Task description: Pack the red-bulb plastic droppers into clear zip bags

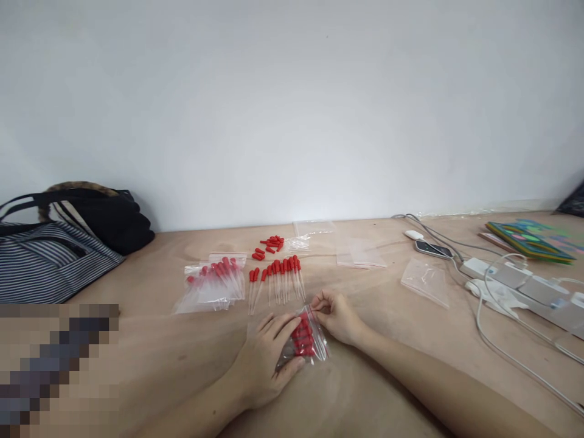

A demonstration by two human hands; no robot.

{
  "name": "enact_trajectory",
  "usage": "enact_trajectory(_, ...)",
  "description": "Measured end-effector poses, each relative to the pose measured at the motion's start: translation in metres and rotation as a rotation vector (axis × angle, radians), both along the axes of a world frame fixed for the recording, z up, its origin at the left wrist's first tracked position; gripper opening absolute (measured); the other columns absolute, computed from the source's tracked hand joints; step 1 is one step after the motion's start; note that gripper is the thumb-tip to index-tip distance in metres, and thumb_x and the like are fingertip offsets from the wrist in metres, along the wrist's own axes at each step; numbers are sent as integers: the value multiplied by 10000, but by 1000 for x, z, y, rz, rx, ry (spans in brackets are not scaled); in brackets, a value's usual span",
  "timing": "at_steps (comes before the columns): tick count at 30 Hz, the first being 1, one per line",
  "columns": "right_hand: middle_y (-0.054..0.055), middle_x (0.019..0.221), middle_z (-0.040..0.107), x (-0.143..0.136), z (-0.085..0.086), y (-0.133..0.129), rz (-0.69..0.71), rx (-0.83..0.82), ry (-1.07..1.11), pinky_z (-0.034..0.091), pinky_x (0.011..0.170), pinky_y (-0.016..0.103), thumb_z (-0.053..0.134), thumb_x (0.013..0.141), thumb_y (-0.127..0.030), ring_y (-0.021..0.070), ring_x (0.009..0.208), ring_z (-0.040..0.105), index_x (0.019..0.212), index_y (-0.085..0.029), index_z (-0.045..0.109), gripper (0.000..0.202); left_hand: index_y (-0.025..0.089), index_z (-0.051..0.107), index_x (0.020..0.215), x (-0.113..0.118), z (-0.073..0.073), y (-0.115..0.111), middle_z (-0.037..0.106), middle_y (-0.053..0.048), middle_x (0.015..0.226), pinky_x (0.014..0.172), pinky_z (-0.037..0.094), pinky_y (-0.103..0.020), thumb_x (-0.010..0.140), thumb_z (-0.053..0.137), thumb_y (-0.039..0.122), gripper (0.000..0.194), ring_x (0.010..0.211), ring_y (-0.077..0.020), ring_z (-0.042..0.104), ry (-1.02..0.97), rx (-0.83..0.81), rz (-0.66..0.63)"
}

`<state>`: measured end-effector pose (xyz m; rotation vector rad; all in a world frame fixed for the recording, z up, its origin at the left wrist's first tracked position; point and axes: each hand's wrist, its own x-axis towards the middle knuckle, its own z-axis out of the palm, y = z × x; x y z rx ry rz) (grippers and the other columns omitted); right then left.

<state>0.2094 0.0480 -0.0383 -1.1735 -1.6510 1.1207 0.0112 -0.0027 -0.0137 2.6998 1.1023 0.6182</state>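
Note:
A clear zip bag (314, 344) lies on the wooden table, holding several droppers with red rubber bulbs (303, 336). My left hand (269, 353) rests on the bag's left side, thumb and fingers holding it down against the table. At the bag's upper right corner, along the red-lined zip edge, my right hand (335, 315) pinches with thumb and forefinger. Just beyond both hands is a row of assembled droppers (285, 280) with red bulbs upward. To its left sit filled zip bags (210, 292) of droppers, overlapping one another.
Loose red bulbs (272, 243) and clear dropper tubes (298, 244) lie near the wall. Flat zip bags (360, 252) and another bag (425, 283) are to the right, beside a power strip (524, 286) with cables. A striped bag (55, 255) stands at left.

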Motion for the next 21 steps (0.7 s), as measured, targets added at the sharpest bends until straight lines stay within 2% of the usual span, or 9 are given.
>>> enact_trajectory(5,-13,716,639,-8,11,-5,-23,53,-217,427,592,247,582,699,-150,129,638,574,757,-194,512,101,196,354,1298,0,4,-1,487,-96,1271,990,333,-481,799,517,313,538,1144,-269,458,33,-12,0)
enact_trajectory(7,-25,714,643,-7,17,-9,53,97,-271,411,591,241,541,729,-142,123,625,566,805,-205,507,105,183,359,1296,1,6,-2,490,-104,1270,986,342,-477,801,517,325,539,1143,-268,460,52,-20,0)
enact_trajectory(9,-25,702,636,-2,22,-12,141,112,-233,397,564,225,489,774,-161,110,591,551,841,-203,494,80,177,362,1296,1,8,-3,482,-107,1279,984,346,-476,803,517,327,539,1148,-268,456,69,-22,3)
enact_trajectory(11,-7,730,630,5,28,-16,117,115,-214,382,525,217,490,791,-221,101,552,524,871,-194,497,85,170,371,1291,1,9,-4,475,-110,1285,971,363,-471,795,529,321,542,1150,-271,451,82,-18,18)
enact_trajectory(13,8,743,629,11,35,-21,34,112,-304,362,506,222,552,763,-327,107,543,509,853,-189,533,166,167,386,1281,2,9,-6,471,-113,1286,947,392,-458,784,541,317,542,1143,-275,455,90,-13,62)
enact_trajectory(15,5,690,629,15,42,-29,19,80,-456,335,501,229,612,701,-441,122,553,513,751,-196,587,251,173,412,1262,4,9,-8,479,-115,1279,915,417,-448,780,544,336,525,1124,-283,470,93,-2,126)
enact_trajectory(17,-5,635,628,14,48,-38,64,11,-578,309,498,230,637,656,-495,131,561,520,640,-205,613,292,170,439,1241,7,11,-11,487,-121,1269,887,428,-456,776,545,364,515,1101,-299,486,106,1,197)
enact_trajectory(21,-25,656,634,8,51,-46,61,-92,-654,292,509,219,638,675,-353,122,588,523,667,-222,637,131,172,479,1191,10,20,-12,542,-115,1198,836,439,-443,777,529,406,478,1036,-303,525,110,-30,273)
